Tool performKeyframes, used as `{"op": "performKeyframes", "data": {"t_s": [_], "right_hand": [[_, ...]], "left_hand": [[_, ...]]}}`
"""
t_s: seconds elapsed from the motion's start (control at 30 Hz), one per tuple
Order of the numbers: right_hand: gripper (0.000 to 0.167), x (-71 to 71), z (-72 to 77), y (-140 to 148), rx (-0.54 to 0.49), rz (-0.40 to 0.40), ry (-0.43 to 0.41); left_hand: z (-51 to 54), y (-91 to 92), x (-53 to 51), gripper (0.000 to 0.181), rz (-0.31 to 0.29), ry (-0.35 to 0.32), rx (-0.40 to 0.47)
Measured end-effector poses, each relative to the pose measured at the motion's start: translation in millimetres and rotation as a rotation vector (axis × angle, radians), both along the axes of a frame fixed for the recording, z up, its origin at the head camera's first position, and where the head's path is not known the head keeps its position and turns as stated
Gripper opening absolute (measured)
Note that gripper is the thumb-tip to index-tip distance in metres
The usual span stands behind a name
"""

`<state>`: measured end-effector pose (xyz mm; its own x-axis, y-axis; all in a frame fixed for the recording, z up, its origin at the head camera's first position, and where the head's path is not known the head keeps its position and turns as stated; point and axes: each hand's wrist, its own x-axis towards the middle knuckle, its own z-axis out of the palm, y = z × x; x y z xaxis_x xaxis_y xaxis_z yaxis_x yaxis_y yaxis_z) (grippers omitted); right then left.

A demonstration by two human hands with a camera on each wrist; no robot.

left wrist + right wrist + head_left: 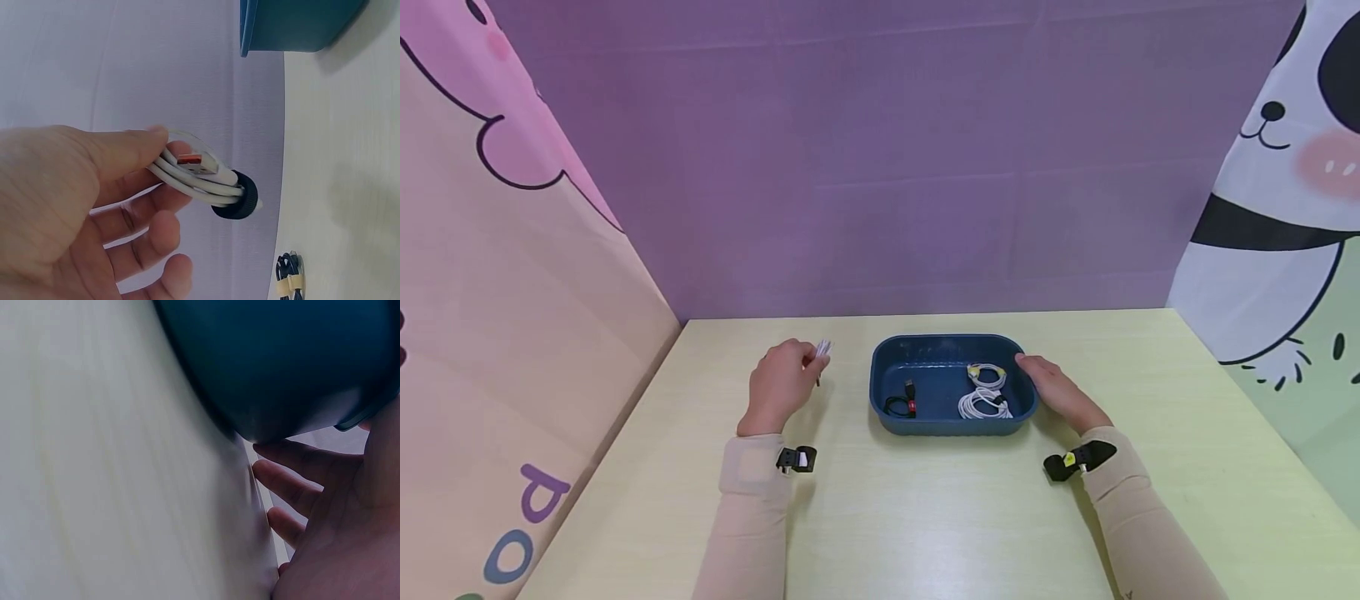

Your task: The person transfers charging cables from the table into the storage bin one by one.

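My left hand [780,379] pinches a coiled white USB cable [206,178] between thumb and fingers, above the table left of a blue bin [951,427]. A black strap [240,197] binds the coil, and its USB plug shows an orange-red inside. At the bin's right end is my right hand [1060,392], thumb at the rim and fingers by the outer wall in the right wrist view. Inside the bin, a small black cable [898,406] lies at the left. Two coiled white cables lie at the right, one with yellow bits [987,375] behind the other [985,404].
A black cable bundle with a beige strap [290,276] lies on the pale wooden table [925,517], near the left hand. A purple cloth wall [880,167] stands behind the table, with printed cloths at both sides.
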<state>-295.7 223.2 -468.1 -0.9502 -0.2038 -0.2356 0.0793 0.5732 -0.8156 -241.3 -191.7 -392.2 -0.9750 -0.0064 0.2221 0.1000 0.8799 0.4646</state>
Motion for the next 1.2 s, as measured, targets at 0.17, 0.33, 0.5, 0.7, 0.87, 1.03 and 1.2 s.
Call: {"op": "performKeyframes", "data": {"t_s": [0.17, 0.33, 0.5, 0.7, 0.87, 1.03, 1.2], "right_hand": [[0.094, 0.3, -0.4, 0.0, 0.003, -0.001, 0.001], [0.094, 1.7, 0.7, -0.5, 0.001, 0.0, -0.004], [0.092, 1.8, 0.3, -0.6, 0.0, 0.001, 0.006], [0.093, 1.4, -0.8, -0.3, -0.002, -0.001, 0.004], [0.094, 2.0, 0.0, -0.6, -0.001, -0.001, -0.003], [0.095, 3.1, 2.0, -0.9, 0.004, -0.002, -0.008], [0.094, 2.9, 2.5, -0.5, 0.012, -0.007, -0.011]], "left_hand": [[0.2, 0.7, -0.4, 0.026, -0.006, 0.034, -0.011], [0.6, 1.2, -1.5, 0.023, -0.003, 0.051, -0.022], [0.2, 1.9, -2.7, 0.021, 0.001, 0.063, -0.035], [1.9, 4.9, -2.1, 0.024, -0.001, 0.074, -0.024], [3.3, 7.6, -1.7, 0.026, -0.003, 0.095, -0.016], [3.0, 8.1, -3.0, 0.026, -0.009, 0.128, -0.012], [3.5, 9.3, -3.9, 0.024, -0.011, 0.15, 0.018]]}}
